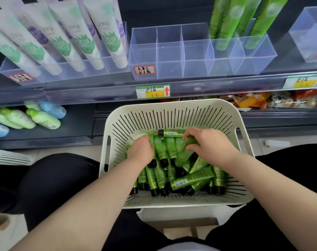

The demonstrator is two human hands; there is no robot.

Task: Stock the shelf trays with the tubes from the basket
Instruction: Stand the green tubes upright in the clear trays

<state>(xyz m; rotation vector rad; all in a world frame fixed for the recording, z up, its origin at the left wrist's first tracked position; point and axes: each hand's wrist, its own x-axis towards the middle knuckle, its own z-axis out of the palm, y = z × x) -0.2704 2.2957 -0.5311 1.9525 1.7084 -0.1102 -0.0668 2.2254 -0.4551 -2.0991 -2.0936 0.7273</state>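
Observation:
A cream slotted basket [174,109] sits in front of me, holding several green tubes [192,180] with black caps. My left hand [140,151] reaches into the pile and curls its fingers round a green tube [151,137]. My right hand [208,144] grips another green tube [185,153] that slants down to the left. On the shelf above stands a clear divided tray [172,58]; its left and middle compartments hold nothing, and several green tubes [244,17] stand in its right rear compartments.
White tubes with green leaf prints [63,38] fill a clear tray on the left. Another clear tray [309,33] stands at the far right. Price labels [152,91] line the shelf edge. Small bottles [41,118] lie on the lower shelf at left, snack packs [262,99] at right.

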